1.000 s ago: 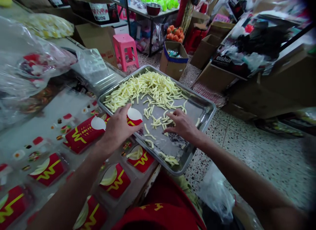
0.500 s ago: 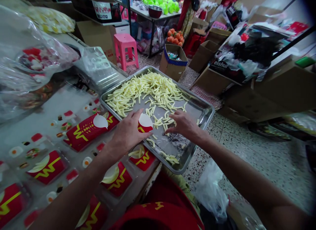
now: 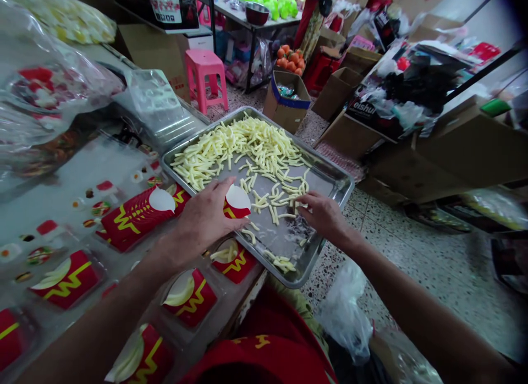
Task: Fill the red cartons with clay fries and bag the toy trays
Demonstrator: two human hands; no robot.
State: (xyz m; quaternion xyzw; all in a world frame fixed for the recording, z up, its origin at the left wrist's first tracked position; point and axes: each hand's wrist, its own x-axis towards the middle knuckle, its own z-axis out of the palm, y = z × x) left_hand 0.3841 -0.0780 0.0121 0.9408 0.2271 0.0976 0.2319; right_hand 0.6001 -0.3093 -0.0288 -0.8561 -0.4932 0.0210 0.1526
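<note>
My left hand (image 3: 210,210) is wrapped round a small red fry carton (image 3: 237,199) with a white inside, over the near-left edge of a metal tray (image 3: 317,180). Pale yellow french fries (image 3: 243,142) are heaped at the tray's far side, with loose ones scattered toward the middle and near corner. Over the right part of the tray, my right hand (image 3: 324,216) has its fingers pinched together at the end of a loose french fry (image 3: 285,215). Its fingertips are partly hidden.
On the table left lie a stack of flat red cartons (image 3: 134,216) and several clear packs with filled red cartons (image 3: 192,299). Clear plastic trays (image 3: 159,103) stand behind. Beyond are a pink stool (image 3: 206,78) and a cardboard box (image 3: 287,100); a plastic bag (image 3: 346,310) lies below right.
My right hand has closed from a spread grasp into a pinch, shifting slightly right over the tray. My left hand still holds the carton; the whole view has shifted a little.
</note>
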